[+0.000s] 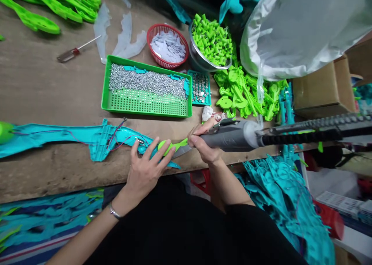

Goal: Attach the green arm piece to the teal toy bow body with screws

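A worn wooden table (pixel 43 90) carried a green tray (pixel 145 102). Below it, the left hand (pixel 145 172) lay spread on a teal shell (pixel 72 139); the right hand (pixel 203 142) gripped a grey driver (pixel 232 136), its tip hidden.

Matt teal plastic shell (pixel 72 137), worn wood table (pixel 43 82).

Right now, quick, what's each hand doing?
Left hand: open, fingers spread flat on the teal shell and green piece.
Right hand: closed around the grey driver.
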Action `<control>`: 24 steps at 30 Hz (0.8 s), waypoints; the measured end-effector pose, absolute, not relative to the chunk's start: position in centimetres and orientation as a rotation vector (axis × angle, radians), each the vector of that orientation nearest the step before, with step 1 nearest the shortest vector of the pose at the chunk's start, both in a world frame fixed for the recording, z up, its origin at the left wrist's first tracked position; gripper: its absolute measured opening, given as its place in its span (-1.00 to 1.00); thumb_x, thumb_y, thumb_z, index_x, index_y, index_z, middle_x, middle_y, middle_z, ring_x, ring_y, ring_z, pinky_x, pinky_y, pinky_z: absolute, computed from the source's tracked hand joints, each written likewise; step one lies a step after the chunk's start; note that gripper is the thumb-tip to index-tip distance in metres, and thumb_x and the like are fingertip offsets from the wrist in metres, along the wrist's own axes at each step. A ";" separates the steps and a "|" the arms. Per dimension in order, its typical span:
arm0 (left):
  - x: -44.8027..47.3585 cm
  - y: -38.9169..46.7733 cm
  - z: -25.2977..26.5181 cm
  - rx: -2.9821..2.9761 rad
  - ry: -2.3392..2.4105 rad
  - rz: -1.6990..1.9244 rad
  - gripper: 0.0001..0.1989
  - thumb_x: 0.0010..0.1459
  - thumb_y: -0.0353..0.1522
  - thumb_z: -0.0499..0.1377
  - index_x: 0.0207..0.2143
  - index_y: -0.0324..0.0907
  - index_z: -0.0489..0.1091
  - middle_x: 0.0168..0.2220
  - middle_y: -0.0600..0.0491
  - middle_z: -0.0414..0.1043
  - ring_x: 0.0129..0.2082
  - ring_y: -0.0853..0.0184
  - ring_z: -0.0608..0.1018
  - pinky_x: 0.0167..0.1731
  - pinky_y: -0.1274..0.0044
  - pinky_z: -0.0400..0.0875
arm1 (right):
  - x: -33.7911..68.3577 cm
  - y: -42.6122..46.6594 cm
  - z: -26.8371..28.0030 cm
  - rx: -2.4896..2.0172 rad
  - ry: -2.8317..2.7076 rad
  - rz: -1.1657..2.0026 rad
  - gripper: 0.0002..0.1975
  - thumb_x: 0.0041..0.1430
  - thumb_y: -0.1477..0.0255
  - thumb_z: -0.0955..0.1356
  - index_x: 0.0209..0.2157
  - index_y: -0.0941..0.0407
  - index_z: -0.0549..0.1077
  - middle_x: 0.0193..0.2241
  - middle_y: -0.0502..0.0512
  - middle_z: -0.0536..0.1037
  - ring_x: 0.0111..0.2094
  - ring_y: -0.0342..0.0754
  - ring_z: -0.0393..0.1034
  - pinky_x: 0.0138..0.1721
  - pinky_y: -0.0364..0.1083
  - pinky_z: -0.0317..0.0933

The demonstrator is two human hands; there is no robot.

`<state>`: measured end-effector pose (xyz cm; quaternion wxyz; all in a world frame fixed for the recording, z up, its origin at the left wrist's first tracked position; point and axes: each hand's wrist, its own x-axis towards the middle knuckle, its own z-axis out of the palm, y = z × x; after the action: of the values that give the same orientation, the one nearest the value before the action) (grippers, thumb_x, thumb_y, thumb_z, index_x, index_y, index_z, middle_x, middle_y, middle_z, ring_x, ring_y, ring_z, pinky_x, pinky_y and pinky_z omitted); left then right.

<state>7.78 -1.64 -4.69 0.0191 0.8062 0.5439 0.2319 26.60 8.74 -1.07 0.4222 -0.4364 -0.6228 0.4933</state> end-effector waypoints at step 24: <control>7.3 -2.0 -4.9 2.393 1.656 0.886 -0.56 0.24 -0.12 0.19 0.13 -0.04 0.40 0.18 0.04 0.43 0.18 0.04 0.44 0.34 0.00 -0.25 | 19.1 20.5 -1.5 -0.886 -1.360 0.960 -0.69 0.08 0.10 0.41 -0.28 0.01 0.35 -0.67 -0.19 0.28 -0.64 -0.17 0.29 -0.49 -0.10 0.27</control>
<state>7.35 -2.03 -4.92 0.0499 0.7857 0.5437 0.2908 19.12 20.54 -1.49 0.5876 -0.3804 -0.5835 0.4119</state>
